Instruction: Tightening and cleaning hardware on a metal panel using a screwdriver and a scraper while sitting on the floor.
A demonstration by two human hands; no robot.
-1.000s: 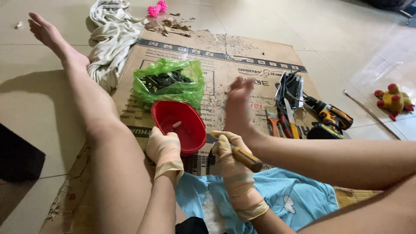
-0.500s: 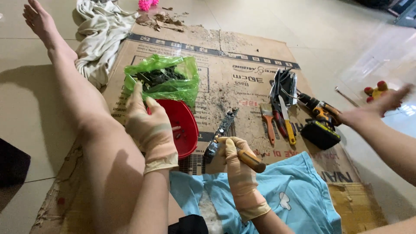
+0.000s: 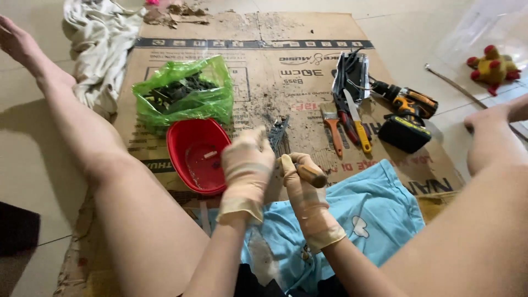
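My right hand (image 3: 306, 193), in a pale rubber glove, is closed around a brown wooden tool handle (image 3: 312, 176). A dark metal part (image 3: 278, 133) lies on the cardboard (image 3: 264, 66) just beyond that handle. My left hand (image 3: 245, 165), also gloved, is blurred by motion and sits right beside the handle, its back toward me. I cannot see what its palm holds. A red plastic bowl (image 3: 187, 144) with a small white bit inside rests just left of that hand.
A green plastic bag (image 3: 181, 93) of dark parts lies behind the bowl. A paintbrush (image 3: 331, 124), yellow-handled knife (image 3: 358, 125), drill (image 3: 408, 102), black battery (image 3: 404, 135) and cable bundle (image 3: 352, 69) lie to the right. A blue cloth (image 3: 379, 212) covers my lap, between my bare legs.
My left hand came down from above the bowl to beside the tool handle. My right leg swung out to the right. The right hand kept its grip.
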